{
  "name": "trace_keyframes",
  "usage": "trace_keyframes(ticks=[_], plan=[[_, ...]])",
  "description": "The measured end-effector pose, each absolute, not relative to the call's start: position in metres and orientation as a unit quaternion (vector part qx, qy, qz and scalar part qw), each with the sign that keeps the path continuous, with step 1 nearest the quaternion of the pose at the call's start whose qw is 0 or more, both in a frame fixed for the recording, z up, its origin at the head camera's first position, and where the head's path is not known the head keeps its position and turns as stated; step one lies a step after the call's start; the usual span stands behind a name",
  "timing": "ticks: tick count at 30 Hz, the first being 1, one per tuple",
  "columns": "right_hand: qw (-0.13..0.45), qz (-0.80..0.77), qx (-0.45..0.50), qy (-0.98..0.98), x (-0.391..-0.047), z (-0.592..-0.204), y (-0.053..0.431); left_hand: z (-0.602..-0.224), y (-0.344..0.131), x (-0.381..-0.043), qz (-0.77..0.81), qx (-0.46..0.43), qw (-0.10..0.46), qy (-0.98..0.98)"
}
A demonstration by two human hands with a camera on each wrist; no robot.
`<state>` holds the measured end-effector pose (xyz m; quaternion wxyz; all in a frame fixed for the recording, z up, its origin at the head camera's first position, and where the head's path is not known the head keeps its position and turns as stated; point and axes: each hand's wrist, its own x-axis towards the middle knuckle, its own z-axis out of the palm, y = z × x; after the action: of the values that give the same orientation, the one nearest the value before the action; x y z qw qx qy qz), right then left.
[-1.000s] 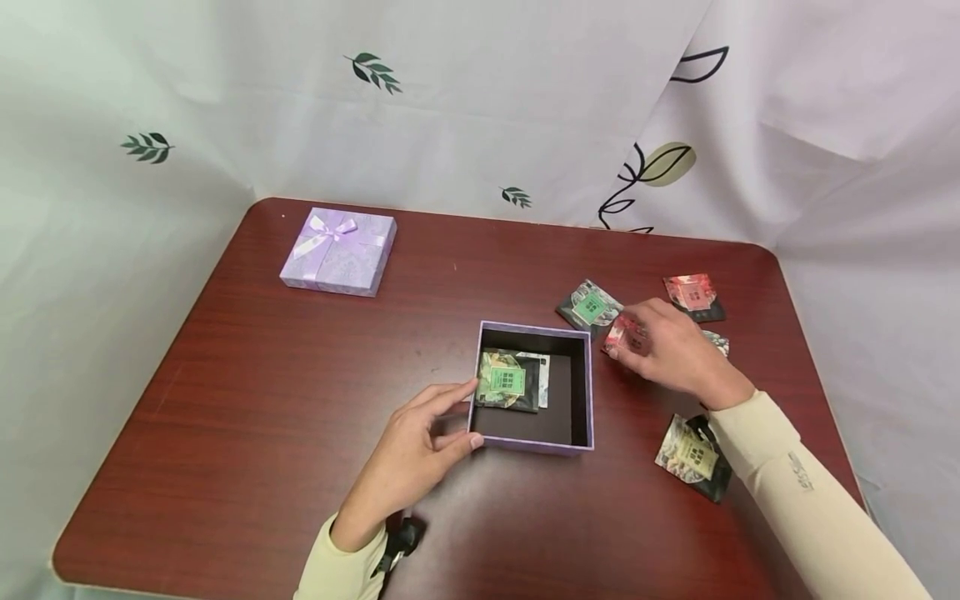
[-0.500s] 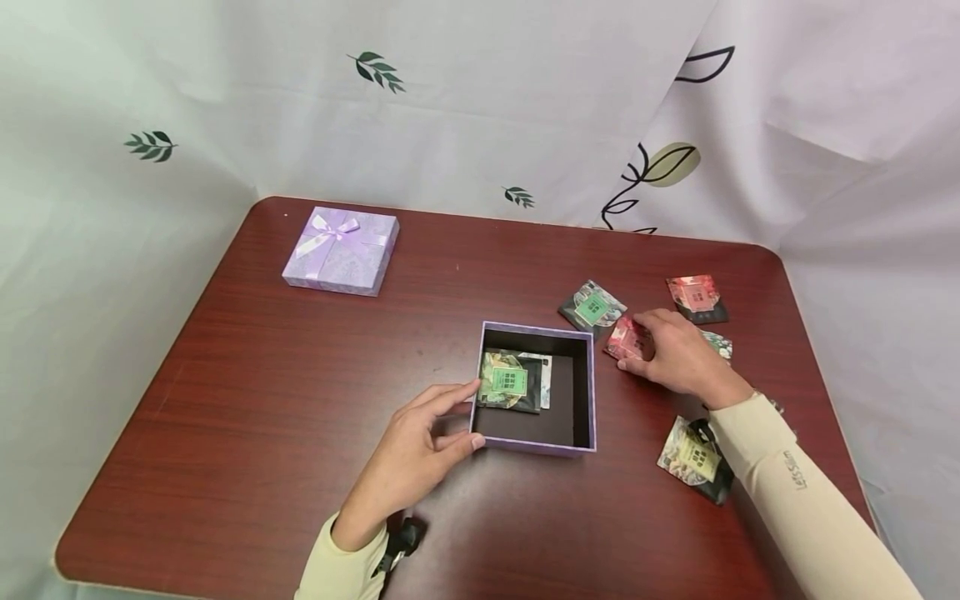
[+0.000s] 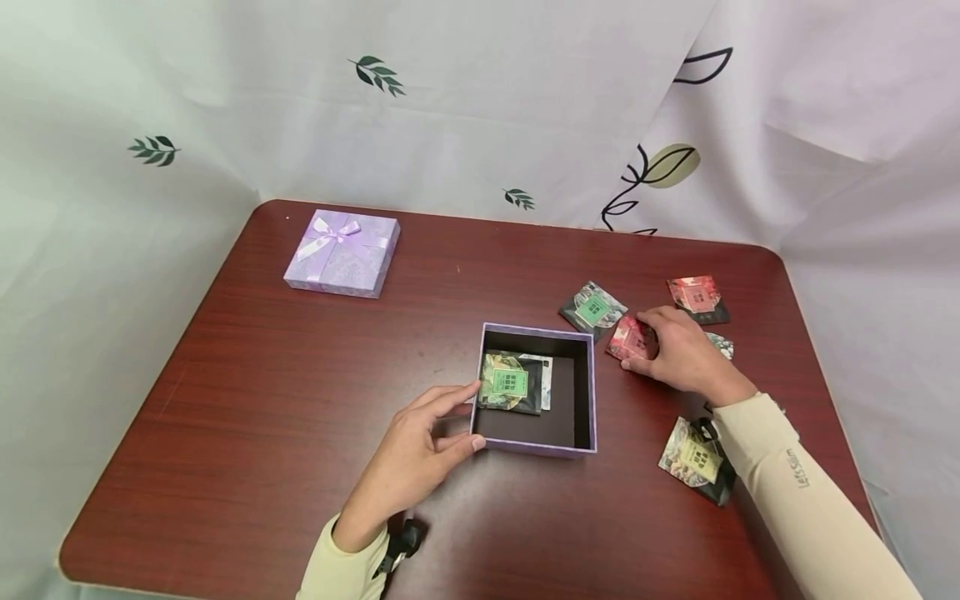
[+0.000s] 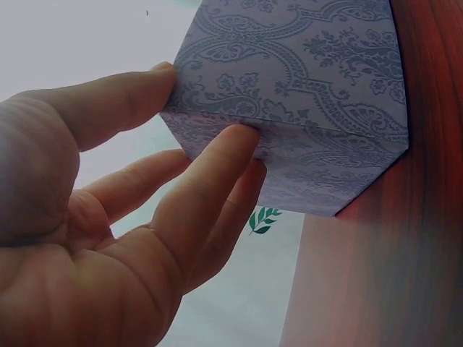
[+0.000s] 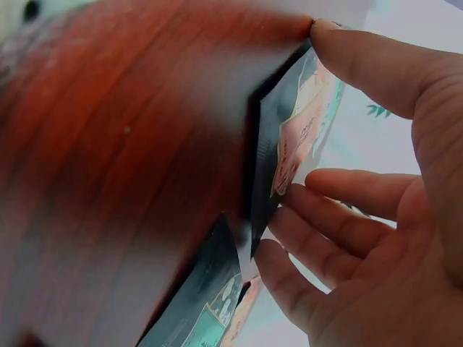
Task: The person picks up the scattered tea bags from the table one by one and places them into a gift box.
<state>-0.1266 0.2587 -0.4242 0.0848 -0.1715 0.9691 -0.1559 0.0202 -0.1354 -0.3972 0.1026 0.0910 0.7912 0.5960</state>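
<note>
In the head view an open lilac box (image 3: 536,446) with a dark inside stands mid-table. Tea sachets (image 3: 510,382) with a green label lie overlapping along its left side. My left hand (image 3: 416,442) touches the box's left wall with fairly straight fingers, thumb by the near left corner; its wrist view shows the patterned outer wall (image 4: 311,155). My right hand (image 3: 678,350) spans a red tea sachet (image 3: 628,337), thumb at the near edge and fingers at the far edge. From the right wrist, that sachet (image 5: 293,137) sits between thumb tip and bent fingers.
A lilac lid (image 3: 341,254) with a ribbon bow lies at the back left. Around the right hand are a green-labelled sachet (image 3: 592,308), another red sachet (image 3: 697,298), one partly hidden sachet (image 3: 722,344), and a yellow-labelled sachet (image 3: 693,458) nearer the front.
My right hand has drawn back slightly to the right, so more of the red sachet shows between thumb and fingers. The left hand and box have stayed in place.
</note>
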Motion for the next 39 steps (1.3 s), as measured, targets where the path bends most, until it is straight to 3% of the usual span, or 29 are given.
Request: trace_keyframes(ticks=[18,39], plan=[[0.064,-0.157,-0.185,0.968,-0.122,-0.422,0.259,-0.399,-0.135,0.02,0.603,0.089,0.105,0.786],[-0.033,-0.16,-0.253,0.954,-0.102,-0.352,0.23,-0.4,-0.137,0.019,0.594,0.091,0.101,0.793]])
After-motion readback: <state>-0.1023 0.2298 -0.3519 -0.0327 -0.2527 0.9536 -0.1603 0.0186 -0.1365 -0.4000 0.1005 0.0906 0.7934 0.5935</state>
